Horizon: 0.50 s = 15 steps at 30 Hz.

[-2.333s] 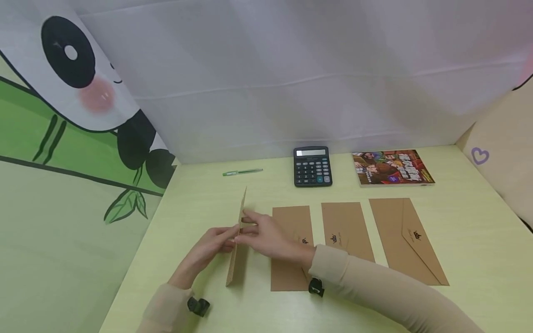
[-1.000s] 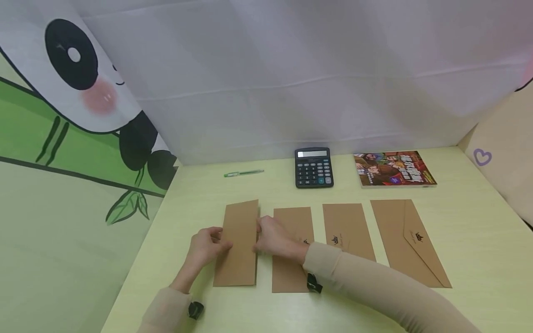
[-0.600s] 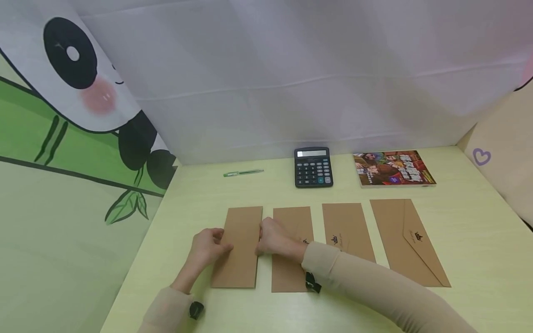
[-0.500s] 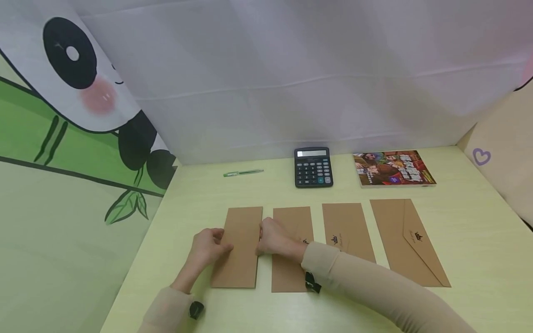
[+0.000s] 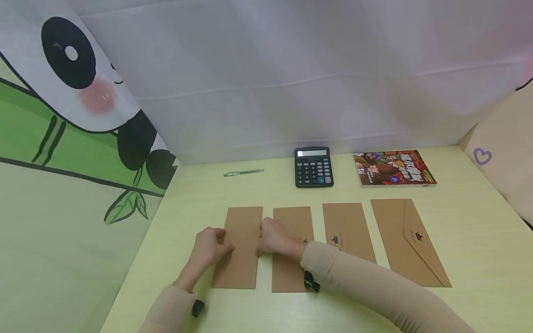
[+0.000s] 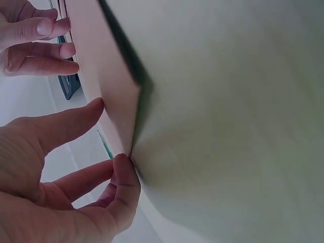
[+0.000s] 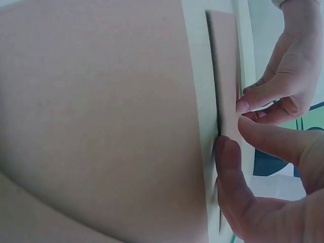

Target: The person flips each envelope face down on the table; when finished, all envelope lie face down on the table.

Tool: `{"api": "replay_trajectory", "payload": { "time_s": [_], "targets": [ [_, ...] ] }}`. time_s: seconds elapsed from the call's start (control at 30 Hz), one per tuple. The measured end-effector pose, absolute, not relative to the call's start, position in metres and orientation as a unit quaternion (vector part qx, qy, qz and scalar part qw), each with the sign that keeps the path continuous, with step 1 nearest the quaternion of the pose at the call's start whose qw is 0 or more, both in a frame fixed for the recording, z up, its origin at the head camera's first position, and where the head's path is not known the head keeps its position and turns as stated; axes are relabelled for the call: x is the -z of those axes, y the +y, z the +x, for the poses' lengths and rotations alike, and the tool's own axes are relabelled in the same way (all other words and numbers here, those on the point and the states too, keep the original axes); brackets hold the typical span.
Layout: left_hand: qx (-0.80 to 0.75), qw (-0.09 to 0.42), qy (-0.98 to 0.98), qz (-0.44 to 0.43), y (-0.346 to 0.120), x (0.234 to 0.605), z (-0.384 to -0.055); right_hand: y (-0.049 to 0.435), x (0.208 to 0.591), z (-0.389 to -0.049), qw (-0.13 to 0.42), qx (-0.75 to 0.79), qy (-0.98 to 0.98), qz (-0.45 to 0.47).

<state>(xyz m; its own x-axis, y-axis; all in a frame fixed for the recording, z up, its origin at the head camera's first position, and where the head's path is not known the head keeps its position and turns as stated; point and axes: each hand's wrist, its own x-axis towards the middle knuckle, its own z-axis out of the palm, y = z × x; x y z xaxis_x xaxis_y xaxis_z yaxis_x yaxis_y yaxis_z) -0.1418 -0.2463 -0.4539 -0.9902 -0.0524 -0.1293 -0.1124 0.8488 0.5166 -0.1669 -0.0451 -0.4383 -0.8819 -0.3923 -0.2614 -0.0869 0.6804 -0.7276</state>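
Plain side up, a brown paper envelope [image 5: 241, 268] lies at the left end of a row. My left hand [image 5: 208, 246] pinches its left edge. In the left wrist view the thumb [image 6: 76, 121] rests on its face and a curled finger [image 6: 124, 187] meets its edge. From the other side my right hand [image 5: 275, 237] pinches the right edge; in the right wrist view its index finger [image 7: 230, 167] is at the near edge, the thumb [image 7: 268, 134] over the top. A second envelope [image 5: 291, 219], with a printed crown, lies partly hidden under my right wrist.
Two more brown envelopes, a middle one [image 5: 341, 217] and a far right one [image 5: 395, 231] with its flap showing, continue the row. Behind them are a green pen [image 5: 243, 173], a black calculator [image 5: 313, 173] and a colourful book [image 5: 393, 169]. A white curtain [image 5: 291, 92] hangs behind the table.
The leftmost envelope stood upright on its edge between both hands, then was tipped down to lie plain side up. Over the last half second the hands have barely moved.
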Motion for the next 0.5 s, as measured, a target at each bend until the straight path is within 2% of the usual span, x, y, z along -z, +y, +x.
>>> {"api": "replay_trajectory", "payload": {
  "time_s": [0.5],
  "targets": [
    [-0.297,0.053,0.953,-0.032,-0.240,0.446,-0.139,-0.007,0.434,-0.161,0.208,0.375,0.882,-0.194]
  ]
}}
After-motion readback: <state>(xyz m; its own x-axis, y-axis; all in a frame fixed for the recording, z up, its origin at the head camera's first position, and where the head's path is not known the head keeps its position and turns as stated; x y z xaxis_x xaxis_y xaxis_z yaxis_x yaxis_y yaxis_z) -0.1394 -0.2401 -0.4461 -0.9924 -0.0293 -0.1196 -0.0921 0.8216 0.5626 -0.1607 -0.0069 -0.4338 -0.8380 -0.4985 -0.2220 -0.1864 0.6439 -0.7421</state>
